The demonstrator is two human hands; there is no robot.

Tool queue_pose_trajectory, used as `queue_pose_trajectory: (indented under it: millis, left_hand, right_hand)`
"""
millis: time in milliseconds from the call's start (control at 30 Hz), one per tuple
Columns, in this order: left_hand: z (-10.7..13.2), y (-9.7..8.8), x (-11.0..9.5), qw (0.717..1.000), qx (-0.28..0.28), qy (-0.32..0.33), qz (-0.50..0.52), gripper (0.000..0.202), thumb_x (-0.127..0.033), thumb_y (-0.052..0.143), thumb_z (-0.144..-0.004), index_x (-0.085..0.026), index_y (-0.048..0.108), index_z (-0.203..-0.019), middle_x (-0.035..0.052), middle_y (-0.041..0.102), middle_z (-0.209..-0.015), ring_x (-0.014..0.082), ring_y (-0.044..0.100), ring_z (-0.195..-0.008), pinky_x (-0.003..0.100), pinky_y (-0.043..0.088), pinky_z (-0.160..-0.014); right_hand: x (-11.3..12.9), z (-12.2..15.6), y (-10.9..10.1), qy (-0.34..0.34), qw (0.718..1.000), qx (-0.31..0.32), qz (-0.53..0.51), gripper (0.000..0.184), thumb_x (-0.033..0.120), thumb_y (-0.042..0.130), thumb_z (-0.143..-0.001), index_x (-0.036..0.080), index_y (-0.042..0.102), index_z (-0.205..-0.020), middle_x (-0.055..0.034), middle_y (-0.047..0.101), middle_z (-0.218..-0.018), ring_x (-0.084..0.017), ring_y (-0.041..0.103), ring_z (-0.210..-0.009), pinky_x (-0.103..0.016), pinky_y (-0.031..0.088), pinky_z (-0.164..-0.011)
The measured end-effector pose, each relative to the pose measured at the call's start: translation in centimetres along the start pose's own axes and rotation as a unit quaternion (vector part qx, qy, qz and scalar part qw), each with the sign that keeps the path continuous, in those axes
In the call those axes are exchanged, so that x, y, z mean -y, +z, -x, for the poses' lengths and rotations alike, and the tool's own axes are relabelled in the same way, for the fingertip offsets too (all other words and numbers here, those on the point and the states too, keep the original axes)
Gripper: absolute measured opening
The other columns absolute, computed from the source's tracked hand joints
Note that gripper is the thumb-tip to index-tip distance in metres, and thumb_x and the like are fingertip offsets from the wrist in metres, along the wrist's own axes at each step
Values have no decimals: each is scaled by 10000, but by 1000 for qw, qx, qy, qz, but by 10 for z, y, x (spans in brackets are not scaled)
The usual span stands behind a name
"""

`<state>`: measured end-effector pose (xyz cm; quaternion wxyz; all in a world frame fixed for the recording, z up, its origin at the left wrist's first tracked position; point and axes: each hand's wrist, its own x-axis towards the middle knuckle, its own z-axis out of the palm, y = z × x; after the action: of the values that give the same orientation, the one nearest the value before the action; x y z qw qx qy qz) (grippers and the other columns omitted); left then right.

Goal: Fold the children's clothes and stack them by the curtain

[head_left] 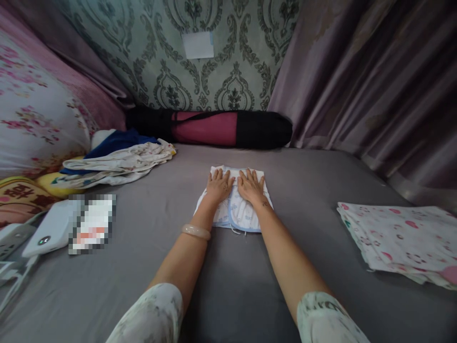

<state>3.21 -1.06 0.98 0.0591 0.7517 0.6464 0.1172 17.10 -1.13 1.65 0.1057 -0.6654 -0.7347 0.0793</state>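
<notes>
A small white garment (244,216) with blue trim and a faint blue print lies folded on the grey bed sheet (228,281). My left hand (219,185) rests flat on its upper left part, fingers spread. On the upper right part lies my right hand (250,186), palm down, with its fingers apart as well. Both hands press on the cloth without gripping it, and they cover some of its upper area. Thin white ties stick out at the garment's near edge.
A folded white cloth with pink print (400,233) lies at the right. Piled clothes (121,159) sit at the left, near a white power bank (53,228) and a power strip (14,238). A black and red bag (203,128) lies along the wall.
</notes>
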Motion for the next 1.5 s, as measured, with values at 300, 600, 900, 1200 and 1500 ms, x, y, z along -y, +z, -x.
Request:
queue_pose_trajectory:
  millis: [300,600,900,1200,1500]
  left_hand:
    - [-1,-6,8,999,-25,-29,22,595,-468,222,-972,-138,384,-1439,176,334,-1515,313,219,-1431,532,82,-1152]
    - [-3,-3,15,996,38,-61,-54,660,-478,143,-972,-84,280,-1484,167,216,-1562,299,162,-1448,466,153,-1162]
    - [1,-14,-2,996,-27,-8,-80,590,-386,160,-990,-64,337,-1451,163,318,-1525,286,204,-1439,468,131,-1169]
    - [1,3,-2,999,9,-2,-48,619,-409,182,-990,-17,332,-1445,190,304,-1522,299,249,-1422,445,178,-1162]
    - [1,-1,7,999,-12,-8,-40,597,-388,171,-995,-27,372,-1425,181,343,-1506,283,273,-1415,442,207,-1153]
  right_hand:
    - [-9,-3,-2,47,996,-71,1,535,347,239,-986,127,358,-1458,-173,260,-1545,-307,166,-1432,-580,83,-1114]
    - [-14,-7,9,101,992,-63,29,597,384,240,-983,13,366,-1433,-203,304,-1518,-314,230,-1405,-475,179,-1116]
    - [-1,-1,-4,21,996,-83,23,544,355,215,-992,112,354,-1459,-178,279,-1536,-309,190,-1425,-559,73,-1120]
    - [11,3,5,-57,998,-8,16,519,329,202,-992,192,352,-1470,-90,292,-1548,-269,190,-1430,-507,121,-1137]
    - [9,6,4,-27,998,-42,25,549,392,175,-1000,174,354,-1471,-123,292,-1543,-293,166,-1434,-541,79,-1131]
